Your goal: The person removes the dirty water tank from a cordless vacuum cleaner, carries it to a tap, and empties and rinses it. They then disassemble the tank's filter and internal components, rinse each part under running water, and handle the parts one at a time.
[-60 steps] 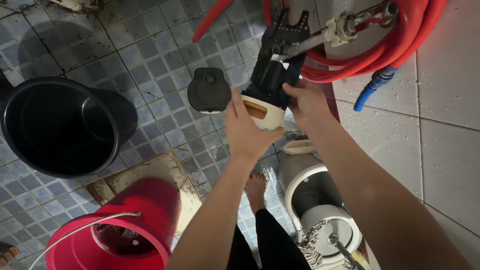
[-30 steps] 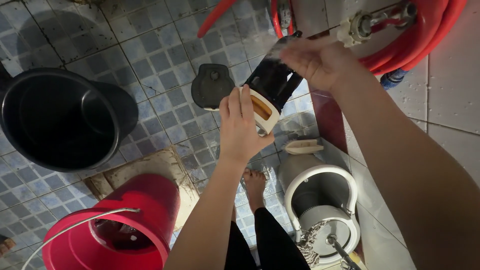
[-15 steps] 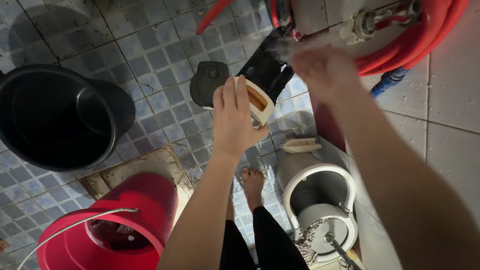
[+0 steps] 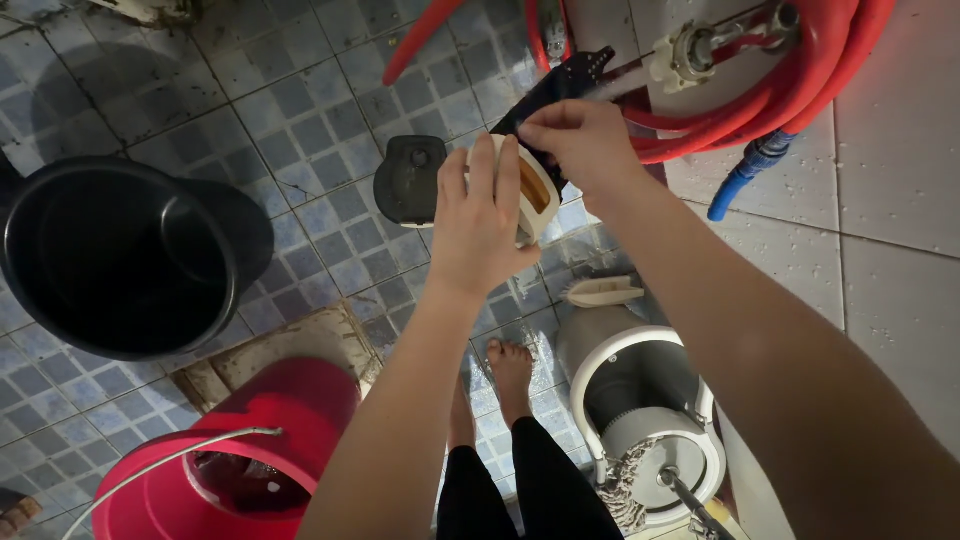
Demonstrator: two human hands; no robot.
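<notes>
My left hand [image 4: 482, 222] cups the white rim of a black and white plastic container [image 4: 537, 190], which is tilted with brownish liquid showing inside. My right hand [image 4: 582, 143] pinches the container's black upper part [image 4: 560, 85] from above. A thin stream of water runs from the wall tap [image 4: 690, 50] toward the container. Both hands are held over the tiled floor, above my bare feet [image 4: 510, 375].
A black lid-like piece [image 4: 408, 180] lies on the blue-grey floor tiles. A large black bucket [image 4: 120, 260] stands at the left, a red bucket [image 4: 250, 450] with a wire handle below it. A white mop spinner bucket [image 4: 650, 410] sits at the lower right. Red hoses [image 4: 790, 85] coil on the wall.
The container has tilted and come closer under the tap. My right hand slid from its side to its black top; my left hand stays on the white rim.
</notes>
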